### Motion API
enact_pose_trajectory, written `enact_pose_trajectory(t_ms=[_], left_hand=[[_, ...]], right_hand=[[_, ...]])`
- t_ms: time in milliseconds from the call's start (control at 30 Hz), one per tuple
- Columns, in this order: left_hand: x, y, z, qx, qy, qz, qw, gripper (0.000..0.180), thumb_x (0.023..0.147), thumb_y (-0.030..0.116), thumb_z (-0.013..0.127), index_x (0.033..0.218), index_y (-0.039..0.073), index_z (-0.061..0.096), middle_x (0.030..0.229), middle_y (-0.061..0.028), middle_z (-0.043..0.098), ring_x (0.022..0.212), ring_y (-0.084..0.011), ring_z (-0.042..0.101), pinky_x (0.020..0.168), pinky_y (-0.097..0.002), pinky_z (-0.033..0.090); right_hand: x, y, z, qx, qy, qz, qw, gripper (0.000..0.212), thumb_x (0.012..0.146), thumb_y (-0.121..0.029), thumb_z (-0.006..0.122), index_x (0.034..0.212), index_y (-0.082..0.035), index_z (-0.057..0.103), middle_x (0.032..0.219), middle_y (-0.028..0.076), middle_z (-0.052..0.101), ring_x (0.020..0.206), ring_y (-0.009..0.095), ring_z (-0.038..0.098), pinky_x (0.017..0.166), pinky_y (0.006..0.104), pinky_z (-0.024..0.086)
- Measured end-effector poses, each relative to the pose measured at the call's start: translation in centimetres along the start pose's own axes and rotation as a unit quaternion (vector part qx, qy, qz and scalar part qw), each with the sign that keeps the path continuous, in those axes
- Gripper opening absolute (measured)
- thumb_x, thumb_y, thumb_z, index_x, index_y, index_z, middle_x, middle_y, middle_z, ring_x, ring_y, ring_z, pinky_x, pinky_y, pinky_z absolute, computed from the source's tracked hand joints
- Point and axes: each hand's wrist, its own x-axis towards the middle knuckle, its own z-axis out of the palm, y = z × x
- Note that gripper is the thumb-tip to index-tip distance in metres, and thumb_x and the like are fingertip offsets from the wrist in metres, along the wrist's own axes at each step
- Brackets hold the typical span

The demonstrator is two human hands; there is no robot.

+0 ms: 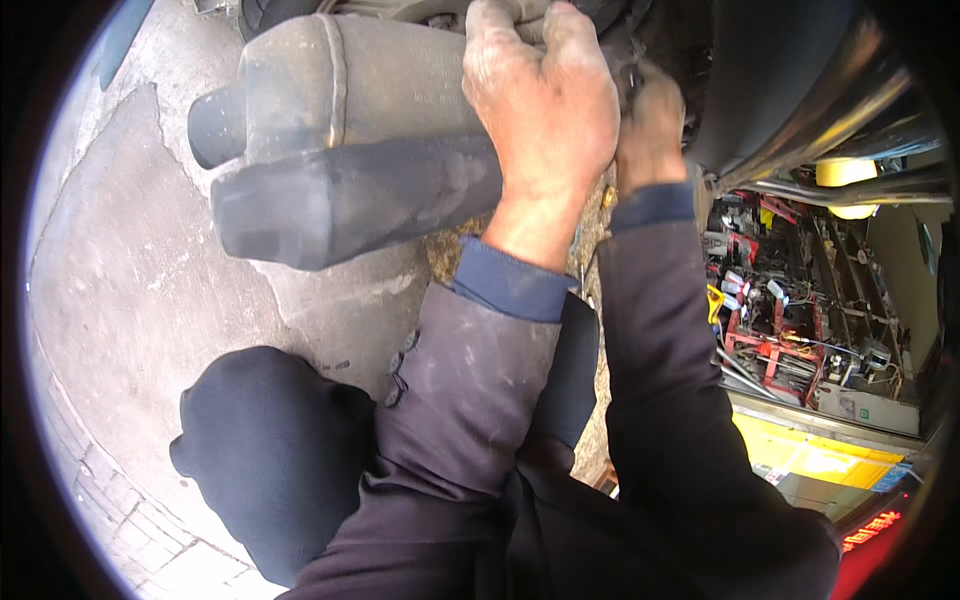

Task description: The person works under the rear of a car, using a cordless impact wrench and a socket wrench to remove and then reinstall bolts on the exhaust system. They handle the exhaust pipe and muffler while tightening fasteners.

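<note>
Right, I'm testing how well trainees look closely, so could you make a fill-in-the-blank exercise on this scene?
1. The grey canister lies to the ____ of the person's left hand.
2. The right hand comes out of a sleeve whose cuff is coloured ____.
3. The cluttered tools appear on the picture's ____ side.
4. The panel below those tools is coloured ____.

Missing words: left; blue; right; yellow.

Stretches left forearm (490, 375) and right forearm (655, 320) up from lower edge, with wrists (535, 235) near each other. Shows back of left hand (545, 125), dusty fingers (493, 28) reaching top edge. Has right hand (655, 120) just beside, blurred, partly hidden; can't read finger pose there.
</note>
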Motion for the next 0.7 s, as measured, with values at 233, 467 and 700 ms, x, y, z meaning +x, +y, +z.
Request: enact_pose_trajectory(t_ms=[233, 467, 700], left_hand=[[0.0, 0.4, 0.3, -0.031, -0.007, -0.057, 0.998, 0.015, 0.093, 0.01, 0.059, 0.095, -0.005, 0.06, 0.081, -0.0093, 0.064, 0.074, -0.0154, 0.058, 0.069, -0.0307, 0.048], [-0.4, -0.1, 0.4, -0.065, -0.017, -0.081, 0.995, 0.013, 0.095, 0.01, 0.058, 0.095, -0.003, 0.06, 0.079, -0.0061, 0.062, 0.07, -0.0109, 0.055, 0.063, -0.0276, 0.046], [0.4, -0.5, 0.2, -0.024, -0.004, -0.019, 1.0, 0.013, 0.089, 0.007, 0.062, 0.089, -0.006, 0.064, 0.076, -0.0081, 0.065, 0.069, -0.0114, 0.056, 0.066, -0.0276, 0.048]], right_hand=[[-1.2, -2.0, -4.5, -0.064, -0.038, 0.084, 0.994, 0.022, 0.104, -0.023, 0.042, 0.084, -0.014, 0.046, 0.057, -0.001, 0.038, 0.042, 0.012, 0.03, 0.042, 0.028, 0.027], [0.9, -0.9, -3.9, -0.017, -0.008, 0.072, 0.997, 0.025, 0.1, -0.021, 0.045, 0.077, -0.012, 0.048, 0.061, 0.001, 0.041, 0.048, 0.014, 0.037, 0.044, 0.0305, 0.03], [5.2, 1.0, 5.7, 0.26, -0.012, 0.001, 0.965, 0.03, 0.102, -0.026, 0.043, 0.078, -0.009, 0.052, 0.067, 0.005, 0.051, 0.061, 0.023, 0.049, 0.059, 0.0353, 0.046]])
